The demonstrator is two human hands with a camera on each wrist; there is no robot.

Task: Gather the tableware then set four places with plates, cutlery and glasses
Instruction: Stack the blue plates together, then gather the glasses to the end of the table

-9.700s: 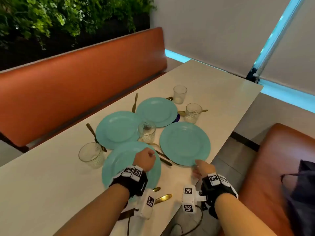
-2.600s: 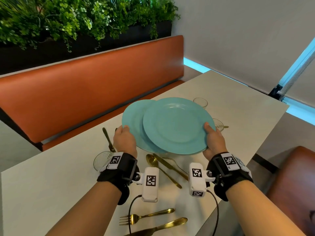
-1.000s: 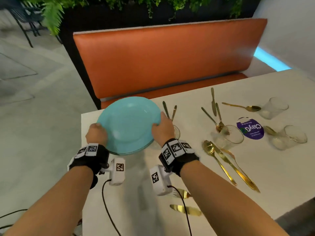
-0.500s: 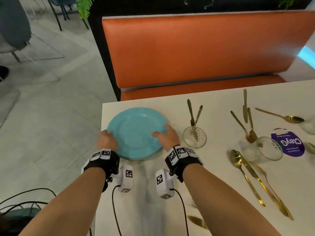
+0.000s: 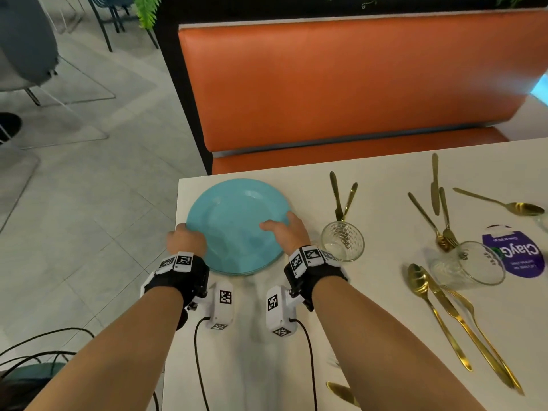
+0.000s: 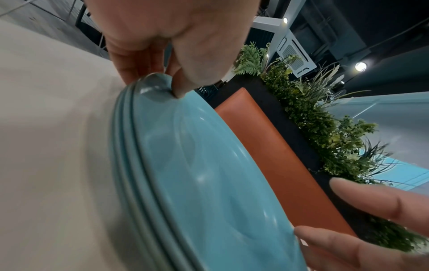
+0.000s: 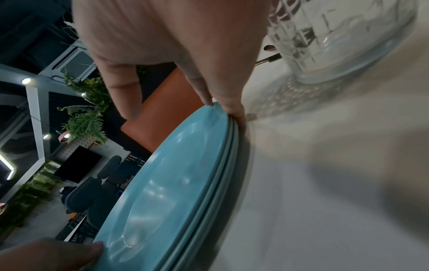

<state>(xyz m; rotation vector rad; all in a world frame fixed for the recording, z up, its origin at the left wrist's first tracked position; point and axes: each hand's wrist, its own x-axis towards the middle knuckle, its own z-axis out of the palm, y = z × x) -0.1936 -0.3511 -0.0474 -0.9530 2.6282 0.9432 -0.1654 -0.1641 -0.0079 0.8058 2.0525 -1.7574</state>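
Bench seating in orange leather (image 5: 341, 84) backs onto the long pale stone-look table (image 5: 370, 321), and that's where it's all happening. Stack of round turquoise plates (image 5: 234, 223) sits flat at the table's left end near the bench-side edge, rims lined up pretty neatly in the wrist views, face up, and being round there's no long axis to speak of. Left hand (image 5: 185, 240) is curled round the stack's left rim, thumb on top and fingers under the edge. Right hand (image 5: 284, 232) clamps the right rim the same way, thumb lying on the top plate. Looks to me like the gathering step, with the plates just parked or about to be; next I'd guess both hands let go and go collect the rest. Just right of the stack stands a clear patterned drinking glass (image 5: 342, 241), close enough to get bumped. Gold knives, forks and spoons (image 5: 439, 310) lie scattered further right, long axes mostly running bench-to-near-edge, some slanted.
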